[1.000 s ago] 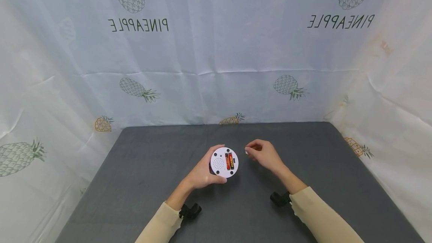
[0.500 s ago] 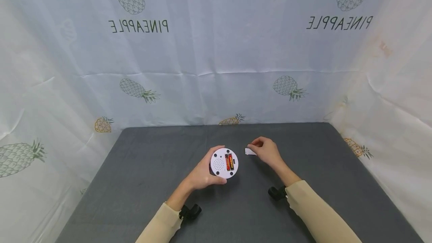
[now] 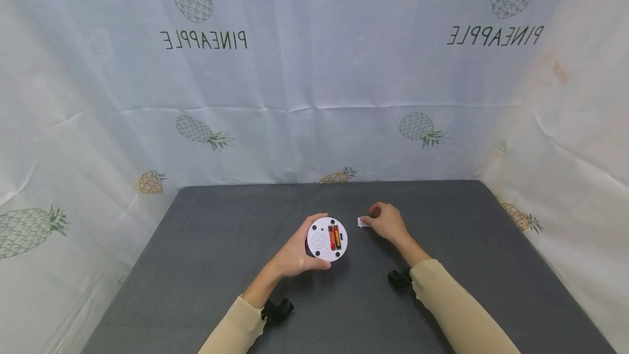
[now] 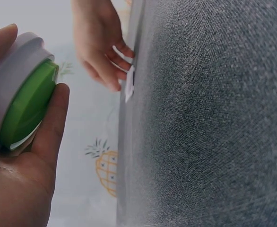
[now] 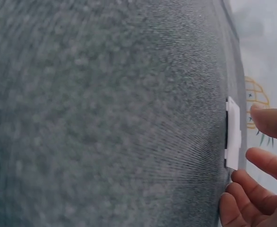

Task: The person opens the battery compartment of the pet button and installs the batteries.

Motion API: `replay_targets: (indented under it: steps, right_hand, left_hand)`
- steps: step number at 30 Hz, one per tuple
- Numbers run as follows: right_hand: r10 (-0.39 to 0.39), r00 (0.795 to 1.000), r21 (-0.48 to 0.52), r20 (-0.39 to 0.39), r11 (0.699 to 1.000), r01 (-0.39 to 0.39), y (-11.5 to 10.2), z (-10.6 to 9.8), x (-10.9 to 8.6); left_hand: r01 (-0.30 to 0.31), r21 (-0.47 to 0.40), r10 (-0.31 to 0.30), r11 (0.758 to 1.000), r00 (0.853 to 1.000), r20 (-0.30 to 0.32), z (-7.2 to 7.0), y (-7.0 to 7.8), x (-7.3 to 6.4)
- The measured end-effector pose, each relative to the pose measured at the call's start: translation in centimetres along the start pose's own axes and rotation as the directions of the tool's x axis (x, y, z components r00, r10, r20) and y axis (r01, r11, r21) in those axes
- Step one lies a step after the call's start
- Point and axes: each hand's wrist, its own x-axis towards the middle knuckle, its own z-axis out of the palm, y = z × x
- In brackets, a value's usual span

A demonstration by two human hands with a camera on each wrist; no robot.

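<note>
My left hand [image 3: 293, 253] grips a white round device [image 3: 319, 242] by its rim, thumb at the near edge and fingers at the far one. Its underside faces up, showing speaker holes, dark feet and red-and-black batteries [image 3: 335, 237] in an uncovered compartment. A green part [image 4: 30, 104] on the device's other side shows in the left wrist view. My right hand [image 3: 390, 223] is just over a small white battery cover [image 3: 362, 223] that lies on the table. In the right wrist view, thumb and forefinger stand apart beside the cover [image 5: 233, 135], not pinching it.
Dark grey cloth covers the table [image 3: 221, 245]. A white curtain [image 3: 295, 70] with pineapple prints hangs behind and along both sides. Each wrist wears a black camera mount.
The battery cover, earlier between my right fingers, now lies on the table with the fingers loosened from it. The right forearm has shifted slightly left. My left hand keeps holding the device in place.
</note>
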Motion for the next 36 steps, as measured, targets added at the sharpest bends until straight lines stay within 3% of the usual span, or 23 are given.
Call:
replay_targets:
  steps: [14, 20, 36]
  right_hand:
    - [-0.045, 0.998, -0.074, 0.037, 0.996, 0.048, 0.4, 0.4, 0.5]
    - [-0.084, 0.996, -0.044, 0.031, 0.995, 0.085, 0.8, 0.2, 0.5]
    - [-0.16, 0.981, 0.062, 0.106, 0.986, 0.154, 0.8, -0.3, -0.9]
  left_hand:
    - [-0.01, -0.018, 0.01, 1.0, 1.0, 0.004, 0.1, 0.1, 0.0]
    - [-0.006, -0.019, 0.006, 1.0, 1.0, 0.008, 0.1, 0.0, 0.0]
    - [-0.026, -0.025, 0.026, 0.999, 1.0, 0.008, -0.1, 0.1, 0.0]
